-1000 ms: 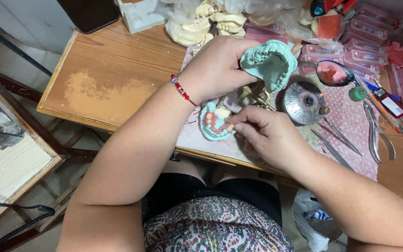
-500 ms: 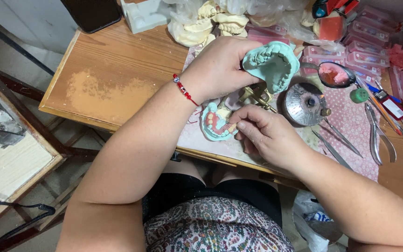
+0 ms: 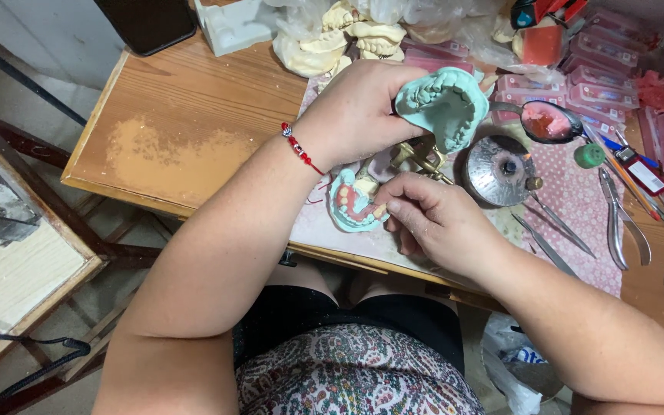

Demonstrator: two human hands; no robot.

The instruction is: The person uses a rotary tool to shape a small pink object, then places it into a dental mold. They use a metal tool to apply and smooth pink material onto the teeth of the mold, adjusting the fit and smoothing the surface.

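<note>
My left hand grips a green plaster jaw cast, tilted up on a brass articulator hinge. Below it lies the second green cast with pink wax and small teeth set along its arch. My right hand pinches at the right end of that arch with thumb and forefinger; what sits between the fingertips is too small to tell. A red bead bracelet circles my left wrist.
A round metal dish and several thin metal tools lie right of my hands, with pliers beyond. Yellowish plaster casts and pink tooth trays crowd the back. The wooden table edge drops off at left.
My right hand's fingertips have shifted slightly along the lower cast's arch. The left hand keeps the upper cast tilted up.
</note>
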